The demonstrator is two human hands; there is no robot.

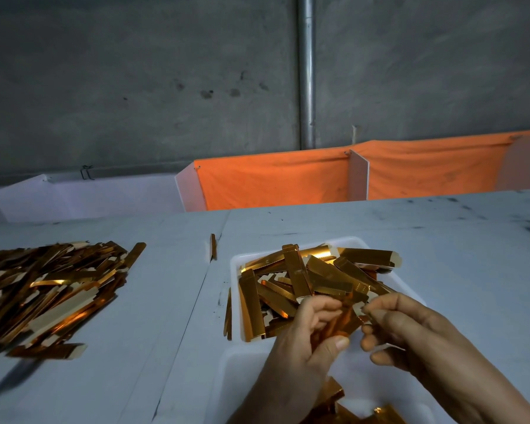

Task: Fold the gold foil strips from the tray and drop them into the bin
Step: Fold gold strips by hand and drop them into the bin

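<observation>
A white tray [236, 270] on the table holds a heap of gold foil strips [306, 273]. Over its near end, my left hand [300, 341] and my right hand [410, 338] both hold one gold strip [346, 319] between them. The left fingers curl round its lower part, and the right thumb and fingers pinch its upper end. More gold strips [334, 393] lie in the tray below my wrists, partly hidden. An orange cloth bin [276, 182] hangs behind the table's far edge.
A large loose pile of gold strips [46, 286] covers the table at the left. Single strips stand at the table seam [212, 246] and beside the tray [228, 313]. A second orange bin [435, 166] and a white bin [89, 197] flank the first.
</observation>
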